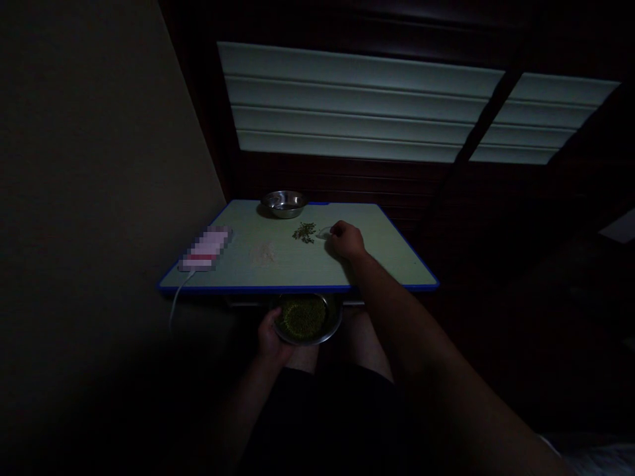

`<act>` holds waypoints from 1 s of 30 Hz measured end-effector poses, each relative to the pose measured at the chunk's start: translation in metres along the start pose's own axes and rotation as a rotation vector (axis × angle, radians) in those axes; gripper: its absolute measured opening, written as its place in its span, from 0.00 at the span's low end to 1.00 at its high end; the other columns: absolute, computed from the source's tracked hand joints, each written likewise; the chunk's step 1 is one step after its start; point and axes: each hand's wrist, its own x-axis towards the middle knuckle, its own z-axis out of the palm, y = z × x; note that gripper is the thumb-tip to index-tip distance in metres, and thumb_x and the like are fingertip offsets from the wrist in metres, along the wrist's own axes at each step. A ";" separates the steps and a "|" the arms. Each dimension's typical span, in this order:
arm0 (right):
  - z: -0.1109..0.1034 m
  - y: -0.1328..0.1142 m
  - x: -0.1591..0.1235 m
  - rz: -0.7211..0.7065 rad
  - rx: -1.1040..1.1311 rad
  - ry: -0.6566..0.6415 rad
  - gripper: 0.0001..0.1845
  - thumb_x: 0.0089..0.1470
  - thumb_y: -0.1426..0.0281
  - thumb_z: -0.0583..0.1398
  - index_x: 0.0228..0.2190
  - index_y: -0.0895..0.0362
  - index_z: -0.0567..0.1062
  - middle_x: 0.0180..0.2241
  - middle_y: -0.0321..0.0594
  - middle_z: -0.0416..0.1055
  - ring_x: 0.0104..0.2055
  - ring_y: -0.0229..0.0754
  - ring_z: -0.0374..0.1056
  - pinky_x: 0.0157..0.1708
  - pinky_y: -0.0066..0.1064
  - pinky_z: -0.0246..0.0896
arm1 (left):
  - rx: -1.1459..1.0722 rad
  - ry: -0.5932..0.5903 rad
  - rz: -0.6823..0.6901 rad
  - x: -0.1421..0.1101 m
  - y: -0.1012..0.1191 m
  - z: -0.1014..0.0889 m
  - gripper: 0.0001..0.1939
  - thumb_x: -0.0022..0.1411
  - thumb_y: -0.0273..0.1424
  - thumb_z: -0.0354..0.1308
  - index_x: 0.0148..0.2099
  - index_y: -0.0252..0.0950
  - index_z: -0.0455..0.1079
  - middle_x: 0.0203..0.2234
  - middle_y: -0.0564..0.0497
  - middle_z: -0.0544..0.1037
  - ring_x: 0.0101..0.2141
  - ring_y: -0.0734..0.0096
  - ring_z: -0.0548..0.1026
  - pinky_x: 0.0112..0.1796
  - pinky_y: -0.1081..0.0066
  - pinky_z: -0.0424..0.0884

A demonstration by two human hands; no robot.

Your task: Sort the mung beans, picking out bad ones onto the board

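Note:
My left hand grips the rim of a metal bowl, which hangs just below the table's front edge, over my lap. Small green grains, perhaps mung beans, fill much of it. Above the tabletop, my right hand is closed on a small pale spoon. The spoon's tip points left, close beside a loose pile of dark greenish bits. A thin scatter of pale grains lies to the left of that pile.
The light tabletop has a blue edge. A second metal bowl stands at its back. On the left lies a blurred-out phone-like object with a white cable hanging down. Behind is a dark slatted cabinet; a wall rises at left.

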 end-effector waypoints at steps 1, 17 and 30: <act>0.001 0.001 0.000 -0.001 -0.006 -0.009 0.10 0.45 0.74 0.57 0.31 0.55 0.75 0.32 0.38 0.75 0.34 0.40 0.67 0.37 0.30 0.61 | 0.003 -0.002 0.001 0.001 0.000 -0.001 0.20 0.53 0.29 0.54 0.48 0.30 0.74 0.31 0.43 0.82 0.36 0.56 0.79 0.43 0.57 0.73; 0.006 0.005 0.002 -0.127 0.092 -0.072 0.11 0.46 0.74 0.57 0.32 0.56 0.78 0.33 0.39 0.77 0.36 0.41 0.70 0.41 0.32 0.63 | 0.006 -0.009 -0.014 0.004 0.000 -0.005 0.18 0.53 0.29 0.55 0.46 0.30 0.75 0.32 0.43 0.82 0.36 0.55 0.79 0.43 0.58 0.73; 0.006 0.003 0.001 -0.109 0.151 -0.073 0.10 0.46 0.73 0.57 0.30 0.57 0.77 0.30 0.37 0.76 0.33 0.38 0.68 0.38 0.28 0.62 | 0.008 0.010 0.008 0.001 0.001 0.000 0.21 0.54 0.28 0.54 0.50 0.32 0.74 0.30 0.45 0.82 0.35 0.56 0.79 0.43 0.57 0.73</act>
